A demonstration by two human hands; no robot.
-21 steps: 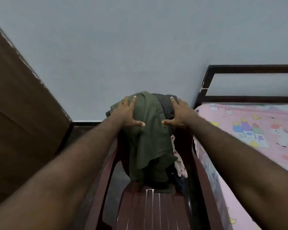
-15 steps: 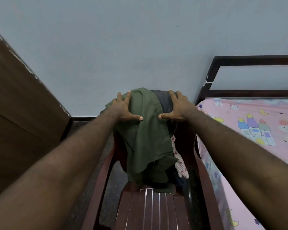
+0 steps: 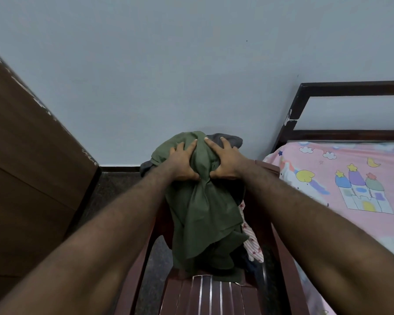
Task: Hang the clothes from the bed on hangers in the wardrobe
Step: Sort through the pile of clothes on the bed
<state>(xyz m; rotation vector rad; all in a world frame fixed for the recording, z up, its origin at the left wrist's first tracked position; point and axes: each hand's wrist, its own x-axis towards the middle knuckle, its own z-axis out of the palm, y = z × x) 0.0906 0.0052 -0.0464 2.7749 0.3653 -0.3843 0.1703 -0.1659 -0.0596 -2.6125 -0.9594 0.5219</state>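
Green garment [image 3: 200,212]: olive, matte, soft cloth in loose folds. It is draped over the chair's backrest and hangs down to the seat, with a ridge bunched up between the two hands.
Chair [image 3: 214,294]: dark red glossy plastic with a slatted seat, standing between the wardrobe on the left and the bed on the right.
Other clothes on the chair: a grey garment [image 3: 229,139] lies at the far top of the backrest, and a pink-striped cloth [image 3: 253,244] peeks out on the right.
Left hand [image 3: 182,163]: arm outstretched, fingers spread over the cloth, thumb pinching the fold.
Right hand [image 3: 224,163]: mirrors it, gripping the same green cloth.
Bed [image 3: 350,223]: pink cartoon-print sheet on a dark frame.
Wardrobe [image 3: 21,167]: flat brown wood-grain panel with a chipped edge.
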